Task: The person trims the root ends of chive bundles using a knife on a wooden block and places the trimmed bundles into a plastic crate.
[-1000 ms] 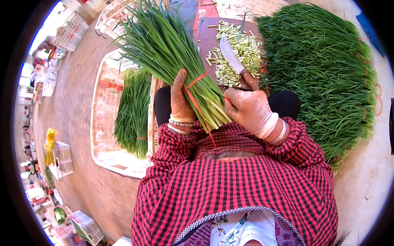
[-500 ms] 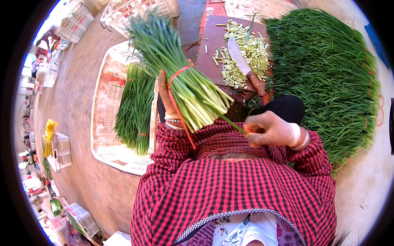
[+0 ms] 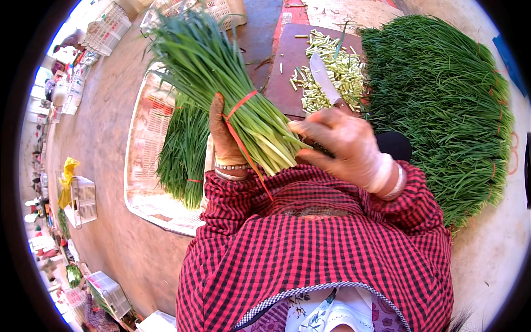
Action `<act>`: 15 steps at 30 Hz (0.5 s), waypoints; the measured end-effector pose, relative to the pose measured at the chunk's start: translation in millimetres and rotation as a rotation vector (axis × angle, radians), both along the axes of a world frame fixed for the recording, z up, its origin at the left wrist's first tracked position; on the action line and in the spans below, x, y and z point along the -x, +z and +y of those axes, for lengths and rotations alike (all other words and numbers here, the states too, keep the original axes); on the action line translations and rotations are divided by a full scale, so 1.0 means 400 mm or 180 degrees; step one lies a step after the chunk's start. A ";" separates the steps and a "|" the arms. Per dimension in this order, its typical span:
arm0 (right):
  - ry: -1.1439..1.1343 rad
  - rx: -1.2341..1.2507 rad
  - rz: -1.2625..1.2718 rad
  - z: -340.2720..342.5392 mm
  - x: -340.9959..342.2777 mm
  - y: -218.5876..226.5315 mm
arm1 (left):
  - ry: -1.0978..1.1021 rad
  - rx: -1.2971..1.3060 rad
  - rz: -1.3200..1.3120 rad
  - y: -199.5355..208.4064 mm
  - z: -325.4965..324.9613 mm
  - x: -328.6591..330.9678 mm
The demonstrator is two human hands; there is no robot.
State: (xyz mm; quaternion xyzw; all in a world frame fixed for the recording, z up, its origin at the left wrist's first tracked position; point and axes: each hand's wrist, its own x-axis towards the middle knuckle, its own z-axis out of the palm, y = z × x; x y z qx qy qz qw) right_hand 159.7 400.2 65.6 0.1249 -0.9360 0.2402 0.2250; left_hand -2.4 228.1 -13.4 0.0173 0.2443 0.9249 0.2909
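Note:
My left hand (image 3: 224,133) is wrapped round a thick bunch of green chives (image 3: 202,69), held tilted with the leaves toward the far left and the pale cut ends toward me. A red band (image 3: 241,103) circles the bunch, and its loose tail hangs down past my left wrist. My right hand (image 3: 351,145) is at the pale ends, thumb and fingers closed on the outer stems; the fingertips are slightly blurred. Beyond it, a knife (image 3: 325,77) with a brown handle lies on chopped stem ends (image 3: 345,65) on a dark reddish board (image 3: 286,50).
A white plastic crate (image 3: 131,160) at my left holds tied chive bunches (image 3: 185,146). To my right, a big pile of tied chives (image 3: 437,105) lies on a pale surface. Another crate (image 3: 227,12) stands at the back. Farther left are a small crate (image 3: 83,202) and a yellow bag (image 3: 67,177).
My right hand has moved up and left from a single green blade it was drawing away, onto the stem ends. That blade no longer shows. The bunch has shifted slightly left.

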 end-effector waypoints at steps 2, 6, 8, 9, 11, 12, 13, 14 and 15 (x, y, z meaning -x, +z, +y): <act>-0.0018 -0.0460 0.0095 -0.034 0.028 -0.009 | -0.0188 0.0075 0.0160 0.006 0.009 -0.007; -0.0205 -0.0707 0.0131 -0.044 0.033 -0.023 | -0.0194 0.0105 0.0020 0.014 0.020 -0.021; -0.0293 -0.0633 0.0032 -0.046 0.025 -0.028 | -0.0184 0.0082 -0.0066 0.006 0.029 -0.020; -0.0306 -0.0662 0.0011 -0.047 0.023 -0.028 | -0.0260 0.0071 -0.0145 0.008 0.026 -0.026; -0.0327 -0.0715 -0.0012 -0.048 0.023 -0.027 | -0.0238 0.0074 -0.0311 0.004 0.031 -0.031; -0.0318 -0.0601 -0.0022 -0.046 0.021 -0.027 | -0.0224 0.0077 -0.0395 0.001 0.032 -0.031; -0.0314 -0.0484 -0.0027 -0.044 0.018 -0.026 | -0.0239 0.0058 -0.0434 -0.001 0.034 -0.027; -0.0308 -0.0366 -0.0032 -0.040 0.016 -0.025 | -0.0301 -0.0007 -0.0496 -0.004 0.033 -0.022; -0.0217 -0.0070 0.0073 -0.034 0.016 -0.025 | -0.0361 -0.0073 -0.0557 -0.010 0.031 -0.017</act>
